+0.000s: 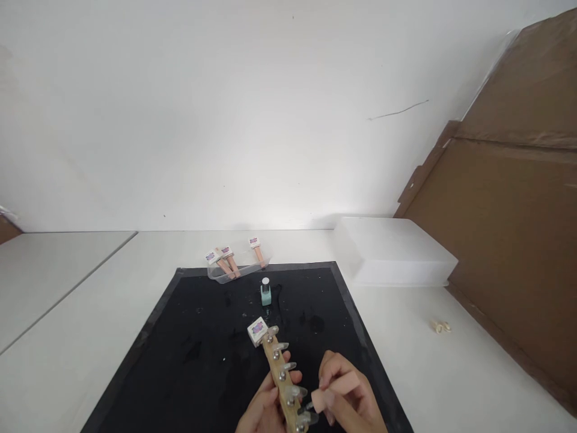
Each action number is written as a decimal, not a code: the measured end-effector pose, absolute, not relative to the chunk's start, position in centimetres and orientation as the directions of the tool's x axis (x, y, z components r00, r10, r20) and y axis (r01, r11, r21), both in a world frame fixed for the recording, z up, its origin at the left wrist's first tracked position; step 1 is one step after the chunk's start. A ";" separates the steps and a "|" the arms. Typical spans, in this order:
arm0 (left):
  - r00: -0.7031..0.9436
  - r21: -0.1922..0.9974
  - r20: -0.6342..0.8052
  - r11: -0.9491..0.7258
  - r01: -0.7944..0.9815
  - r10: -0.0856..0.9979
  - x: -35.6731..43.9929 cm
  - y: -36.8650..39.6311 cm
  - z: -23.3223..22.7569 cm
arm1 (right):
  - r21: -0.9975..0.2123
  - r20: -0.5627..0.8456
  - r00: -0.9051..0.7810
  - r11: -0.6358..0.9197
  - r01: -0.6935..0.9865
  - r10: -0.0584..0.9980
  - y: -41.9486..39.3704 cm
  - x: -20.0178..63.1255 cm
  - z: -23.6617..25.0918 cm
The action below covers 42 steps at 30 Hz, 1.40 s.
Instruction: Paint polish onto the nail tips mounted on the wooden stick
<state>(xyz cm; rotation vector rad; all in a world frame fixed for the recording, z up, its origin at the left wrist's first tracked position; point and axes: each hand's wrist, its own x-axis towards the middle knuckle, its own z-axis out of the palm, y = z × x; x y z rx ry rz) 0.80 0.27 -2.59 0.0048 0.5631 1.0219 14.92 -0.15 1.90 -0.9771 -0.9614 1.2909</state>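
In my left hand (264,406) is a wooden stick (278,373), closed between thumb and fingers. Several clear false nail tips (295,392) stick out sideways along it, each beside a round silver bead. At its far end sits a white square block (258,331) with a colourful label. My right hand (351,400) is closed on a peach-pink handle (336,390) with a thin dark tip, like a polish brush. That tip is at the nail tips nearest me; whether it touches one I cannot tell. A mint-green nail polish bottle (265,296) stands upright beyond the stick.
A black mat (202,349) lies under my hands on the white table (90,288). At its back edge, a shallow clear tray (220,279) holds several pink sticks with white labelled blocks. A white box (396,252), small cream rings (440,326) and a cardboard wall (509,240) are on the right.
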 end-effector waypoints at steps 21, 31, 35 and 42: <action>0.396 0.248 -0.471 0.549 -0.798 0.789 0.8 0.4 -2.1 | -0.933 -0.077 0.070 -0.047 -0.356 0.995 0.0 14.7 1.9; 0.399 0.268 -0.473 0.560 -0.784 0.786 0.8 0.3 -2.1 | -0.940 -0.037 0.036 -0.022 -0.339 0.999 0.2 15.2 1.0; 0.400 0.274 -0.478 0.565 -0.778 0.782 0.7 0.3 -2.0 | -0.943 -0.033 0.025 -0.023 -0.331 0.999 0.2 15.1 1.1; 0.402 0.269 -0.460 0.556 -0.786 0.791 0.7 0.5 -2.1 | -0.944 -0.012 0.037 0.001 -0.329 0.999 0.3 15.2 0.8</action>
